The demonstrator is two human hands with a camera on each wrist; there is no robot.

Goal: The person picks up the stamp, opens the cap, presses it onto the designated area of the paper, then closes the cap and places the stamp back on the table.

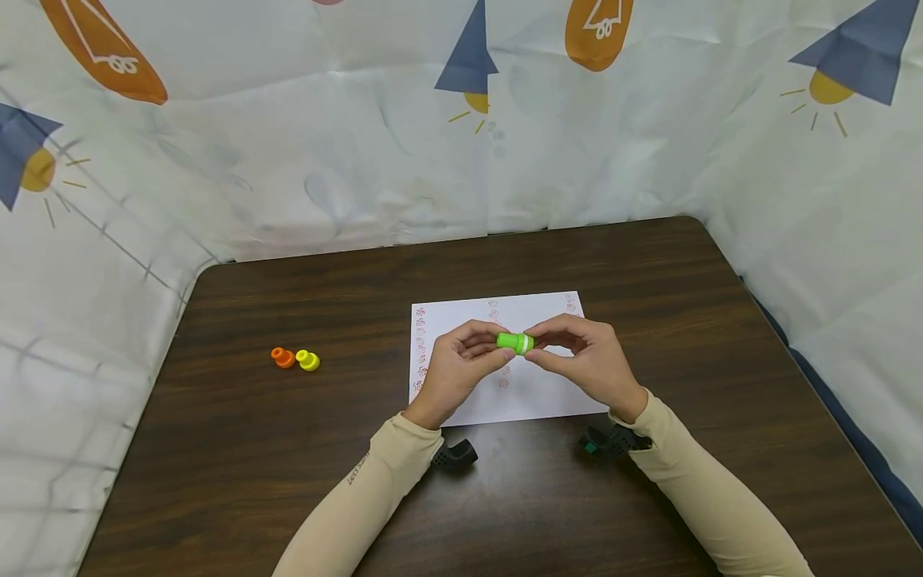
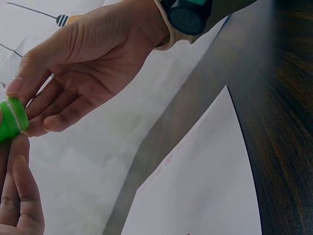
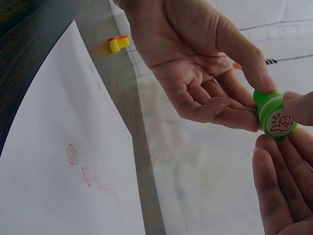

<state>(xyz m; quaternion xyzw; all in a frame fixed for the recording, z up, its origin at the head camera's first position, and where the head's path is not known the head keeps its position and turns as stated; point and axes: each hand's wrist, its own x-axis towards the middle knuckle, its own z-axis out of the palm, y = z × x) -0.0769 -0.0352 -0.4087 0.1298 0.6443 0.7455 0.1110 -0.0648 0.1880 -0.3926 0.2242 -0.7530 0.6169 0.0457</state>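
Both grips (image 1: 516, 346) pinching green stamp (image 1: 515, 343) above paper (image 1: 534, 393)

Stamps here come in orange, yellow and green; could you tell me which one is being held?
The green stamp, pinched between both hands above the paper; the orange stamp and yellow stamp lie untouched.

Dark brown wood-grain table (image 1: 303, 497), rounded at the far corners, glossy enough to carry soft reflections. Enclosed on the far side and both flanks by a white cloth backdrop (image 1: 346, 160), creased and wrinkled, hanging down to table level. Printed on the cloth: orange light bulbs (image 1: 101, 48), navy lamp shades over yellow bulbs with short ray marks (image 1: 470, 68). Strip of dark blue material (image 1: 858, 449) visible beyond the right table edge, below the cloth. Even, diffuse lighting from above; no hard shadows. No windows or floor visible.
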